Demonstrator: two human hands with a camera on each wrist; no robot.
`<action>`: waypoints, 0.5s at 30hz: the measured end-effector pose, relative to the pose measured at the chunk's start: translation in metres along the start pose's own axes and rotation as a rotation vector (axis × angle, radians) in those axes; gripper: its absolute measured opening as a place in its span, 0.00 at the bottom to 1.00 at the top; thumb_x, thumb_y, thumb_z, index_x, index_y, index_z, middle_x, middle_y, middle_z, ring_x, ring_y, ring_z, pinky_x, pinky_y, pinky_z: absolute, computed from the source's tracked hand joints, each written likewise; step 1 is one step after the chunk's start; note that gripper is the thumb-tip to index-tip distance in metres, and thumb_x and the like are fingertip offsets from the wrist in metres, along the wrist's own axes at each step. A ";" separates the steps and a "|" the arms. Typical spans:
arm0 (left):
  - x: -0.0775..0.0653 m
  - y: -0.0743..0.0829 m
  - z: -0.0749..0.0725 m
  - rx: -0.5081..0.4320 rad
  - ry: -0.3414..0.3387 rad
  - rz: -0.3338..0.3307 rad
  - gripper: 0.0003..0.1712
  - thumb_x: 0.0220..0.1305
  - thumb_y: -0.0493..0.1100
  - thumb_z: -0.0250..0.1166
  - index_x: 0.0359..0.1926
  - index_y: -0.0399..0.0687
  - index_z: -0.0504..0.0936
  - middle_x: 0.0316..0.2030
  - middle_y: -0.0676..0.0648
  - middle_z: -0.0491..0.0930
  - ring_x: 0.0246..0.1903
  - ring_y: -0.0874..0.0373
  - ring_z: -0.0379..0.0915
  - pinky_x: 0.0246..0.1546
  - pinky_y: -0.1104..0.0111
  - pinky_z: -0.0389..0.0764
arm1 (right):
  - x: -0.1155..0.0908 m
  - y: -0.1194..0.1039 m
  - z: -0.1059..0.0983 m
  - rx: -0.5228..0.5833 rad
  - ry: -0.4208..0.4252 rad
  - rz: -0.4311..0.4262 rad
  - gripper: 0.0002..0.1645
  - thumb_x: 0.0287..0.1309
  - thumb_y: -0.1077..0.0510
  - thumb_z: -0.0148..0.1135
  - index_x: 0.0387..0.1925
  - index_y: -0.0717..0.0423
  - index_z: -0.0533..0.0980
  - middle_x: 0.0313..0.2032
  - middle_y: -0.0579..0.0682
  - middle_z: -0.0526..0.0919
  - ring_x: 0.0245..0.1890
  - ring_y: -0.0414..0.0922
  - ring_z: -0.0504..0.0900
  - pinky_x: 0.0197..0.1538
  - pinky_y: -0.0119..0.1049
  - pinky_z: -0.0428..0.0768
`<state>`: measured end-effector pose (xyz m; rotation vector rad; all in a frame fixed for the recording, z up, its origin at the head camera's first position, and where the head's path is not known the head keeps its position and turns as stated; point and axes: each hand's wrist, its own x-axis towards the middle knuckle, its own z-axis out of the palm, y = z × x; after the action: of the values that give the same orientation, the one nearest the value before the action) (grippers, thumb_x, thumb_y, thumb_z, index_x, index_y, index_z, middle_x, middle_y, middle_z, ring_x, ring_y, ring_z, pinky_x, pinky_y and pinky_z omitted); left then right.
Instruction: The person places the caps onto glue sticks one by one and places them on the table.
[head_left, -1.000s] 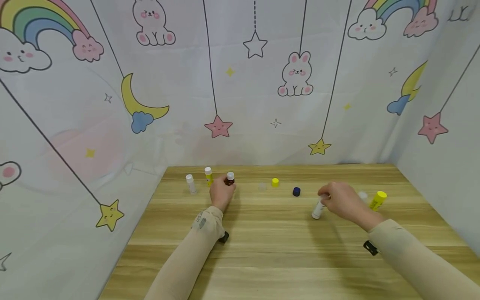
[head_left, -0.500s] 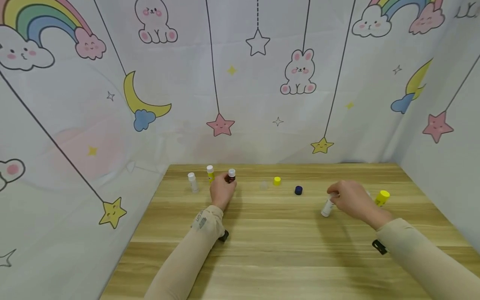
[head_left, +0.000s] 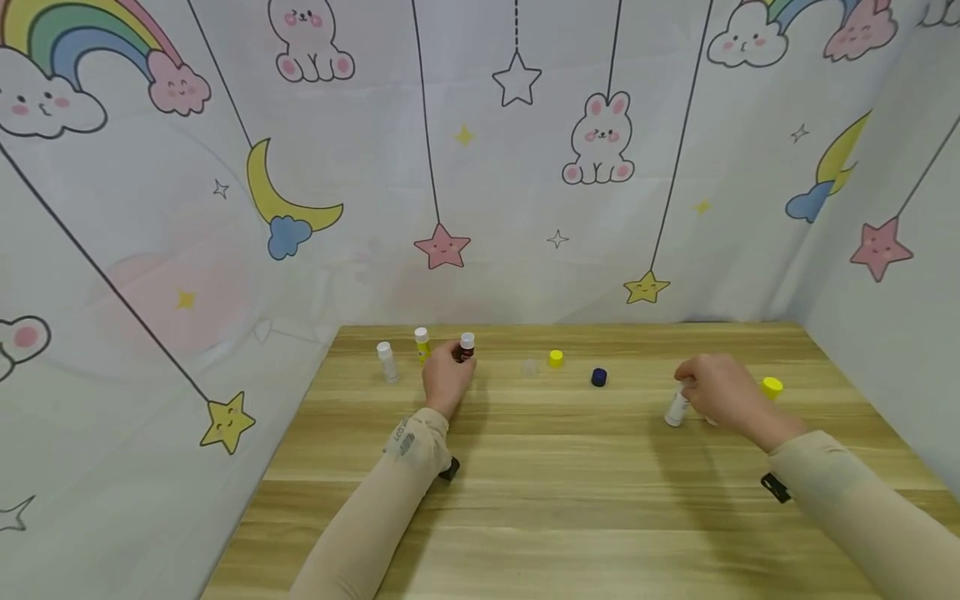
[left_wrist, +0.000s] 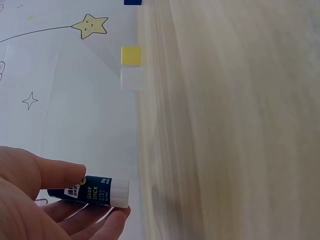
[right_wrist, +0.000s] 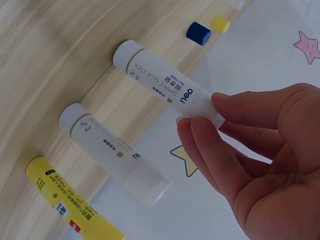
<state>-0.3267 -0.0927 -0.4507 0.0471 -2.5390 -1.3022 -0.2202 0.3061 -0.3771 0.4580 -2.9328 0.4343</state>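
Note:
At the back left of the table, my left hand (head_left: pixel 447 380) grips a dark glue stick (left_wrist: pixel 95 191) with a white end pointing up. To its left stand a white glue stick (head_left: pixel 387 363) and a yellow glue stick with a white end (head_left: pixel 422 343). On the right side, my right hand (head_left: pixel 722 395) pinches the top end of a white deli glue stick (right_wrist: pixel 159 80) between thumb and fingers. Next to that one stand a second white glue stick (right_wrist: pixel 107 145) and a yellow glue stick (right_wrist: pixel 67 200), both partly hidden behind the hand in the head view.
Between the hands, a clear cap (head_left: pixel 530 367), a yellow cap (head_left: pixel 556 358) and a navy cap (head_left: pixel 599 377) lie in a loose row on the wooden table (head_left: pixel 540 500). A printed curtain (head_left: pixel 495 183) rises behind the table's back edge and along both sides.
My right hand has moved right with the white glue stick, bringing it up beside the other white one. My left hand keeps its hold on the dark glue stick in nearly the same place.

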 end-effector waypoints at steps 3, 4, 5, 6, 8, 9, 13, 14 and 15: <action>-0.001 0.000 0.000 -0.001 0.002 -0.005 0.13 0.63 0.40 0.71 0.49 0.43 0.86 0.41 0.44 0.86 0.42 0.47 0.82 0.47 0.52 0.79 | -0.001 0.003 -0.001 -0.014 0.004 -0.008 0.11 0.55 0.71 0.66 0.41 0.70 0.84 0.41 0.65 0.86 0.41 0.62 0.85 0.41 0.55 0.83; -0.001 0.000 0.000 -0.004 0.003 -0.005 0.13 0.63 0.39 0.71 0.49 0.43 0.86 0.41 0.44 0.86 0.42 0.47 0.82 0.48 0.52 0.79 | -0.001 0.003 -0.001 -0.019 0.003 -0.010 0.11 0.55 0.71 0.66 0.41 0.71 0.84 0.41 0.65 0.86 0.41 0.62 0.85 0.41 0.55 0.83; -0.001 -0.001 0.000 0.000 0.005 0.001 0.13 0.63 0.39 0.71 0.49 0.43 0.86 0.41 0.43 0.86 0.42 0.47 0.82 0.47 0.52 0.79 | -0.001 0.003 -0.001 -0.024 0.002 -0.011 0.11 0.55 0.71 0.66 0.41 0.71 0.84 0.40 0.65 0.86 0.41 0.62 0.85 0.41 0.55 0.83; -0.001 -0.002 0.001 -0.001 0.006 0.001 0.14 0.63 0.39 0.71 0.49 0.43 0.86 0.41 0.43 0.86 0.43 0.47 0.82 0.48 0.52 0.79 | -0.001 0.003 -0.001 -0.027 -0.002 -0.009 0.11 0.55 0.71 0.66 0.41 0.71 0.84 0.40 0.66 0.86 0.40 0.62 0.85 0.41 0.55 0.83; -0.001 -0.002 0.001 0.000 0.004 0.000 0.14 0.63 0.40 0.71 0.50 0.43 0.86 0.41 0.44 0.86 0.43 0.47 0.82 0.48 0.53 0.79 | -0.001 0.003 -0.001 -0.033 -0.013 0.000 0.11 0.55 0.71 0.66 0.41 0.72 0.83 0.40 0.67 0.85 0.41 0.63 0.85 0.41 0.55 0.83; -0.001 -0.002 0.001 -0.001 0.003 0.001 0.15 0.63 0.40 0.71 0.50 0.43 0.86 0.42 0.44 0.86 0.43 0.47 0.81 0.48 0.53 0.79 | -0.001 0.003 -0.001 -0.036 -0.018 0.006 0.11 0.55 0.71 0.66 0.41 0.72 0.83 0.40 0.67 0.85 0.41 0.63 0.85 0.41 0.55 0.83; -0.002 -0.001 0.001 -0.010 0.000 -0.003 0.15 0.63 0.40 0.71 0.50 0.44 0.86 0.42 0.44 0.86 0.43 0.48 0.81 0.48 0.53 0.79 | 0.000 0.004 -0.003 -0.039 -0.035 0.023 0.11 0.55 0.71 0.65 0.42 0.73 0.83 0.41 0.68 0.85 0.41 0.64 0.84 0.41 0.55 0.83; -0.001 0.000 0.001 -0.010 0.001 0.000 0.14 0.63 0.41 0.71 0.50 0.44 0.86 0.42 0.44 0.86 0.43 0.48 0.81 0.48 0.53 0.79 | 0.000 0.005 -0.003 -0.041 -0.034 0.024 0.11 0.55 0.71 0.65 0.42 0.73 0.83 0.41 0.68 0.85 0.41 0.64 0.84 0.41 0.55 0.83; -0.001 0.000 0.000 -0.011 0.002 0.003 0.14 0.63 0.41 0.71 0.50 0.44 0.86 0.42 0.44 0.86 0.43 0.48 0.81 0.48 0.53 0.79 | 0.000 0.005 -0.003 -0.043 -0.034 0.023 0.11 0.55 0.72 0.65 0.42 0.73 0.83 0.41 0.68 0.85 0.41 0.64 0.84 0.40 0.55 0.83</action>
<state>-0.3257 -0.0924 -0.4513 0.0420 -2.5290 -1.3138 -0.2210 0.3117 -0.3753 0.4309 -2.9760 0.3696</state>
